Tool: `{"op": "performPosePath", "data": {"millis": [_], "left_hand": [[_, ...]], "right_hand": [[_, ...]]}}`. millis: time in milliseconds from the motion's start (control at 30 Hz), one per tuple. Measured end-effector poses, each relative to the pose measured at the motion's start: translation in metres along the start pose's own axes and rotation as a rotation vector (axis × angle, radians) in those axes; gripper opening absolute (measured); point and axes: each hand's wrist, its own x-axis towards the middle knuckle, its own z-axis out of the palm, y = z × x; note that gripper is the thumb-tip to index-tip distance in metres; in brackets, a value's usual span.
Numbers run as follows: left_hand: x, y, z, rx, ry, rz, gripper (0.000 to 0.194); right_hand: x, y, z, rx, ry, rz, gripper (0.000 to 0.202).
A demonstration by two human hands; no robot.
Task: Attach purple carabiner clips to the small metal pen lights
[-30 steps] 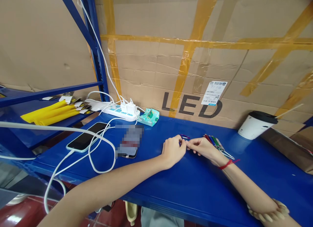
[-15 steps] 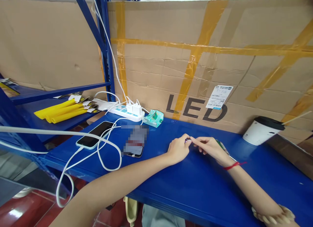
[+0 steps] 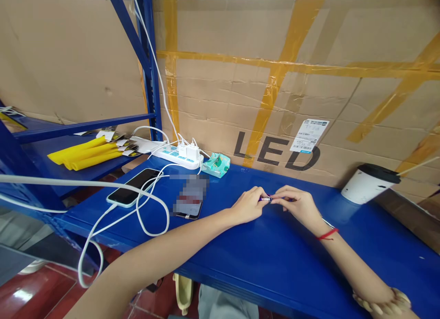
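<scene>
My left hand (image 3: 248, 205) is closed around a small slim purple item (image 3: 264, 199) with a shiny silvery part; most of it is hidden in the fingers, so its exact kind is unclear. From the other side, my right hand (image 3: 299, 204) pinches at the item's exposed end, thumb and fingertips pressed together. Both hands are just above the blue tabletop (image 3: 275, 255), fingertips nearly meeting. A red string bracelet (image 3: 328, 234) circles my right wrist.
Left of my hands lie a phone (image 3: 134, 188) on a white cable and a second phone (image 3: 190, 197). Behind them are a power strip (image 3: 172, 155) and a teal packet (image 3: 216, 165). A lidded paper cup (image 3: 367, 185) leans at the right. Cardboard (image 3: 213, 94) stands along the back.
My right hand has shifted slightly right and turned, and more of the purple item shows between the hands. A green object seen behind my right wrist earlier no longer shows.
</scene>
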Motion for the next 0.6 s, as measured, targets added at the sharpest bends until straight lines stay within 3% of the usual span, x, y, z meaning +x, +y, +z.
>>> {"op": "performPosePath", "data": {"millis": [100,367,600], "left_hand": [[0.001,-0.006,0.001,-0.111,-0.050,0.067,0.006],[0.001,-0.003,-0.003,-0.139,-0.109,0.058,0.005],[0.002,-0.006,-0.003,-0.185,-0.148,0.052,0.006]], "right_hand": [[-0.001,0.003,-0.005,-0.014,-0.005,-0.036,0.033],[0.001,0.014,-0.013,-0.135,-0.081,-0.100,0.030],[0.001,0.009,-0.014,-0.101,-0.109,-0.068,0.033]]}}
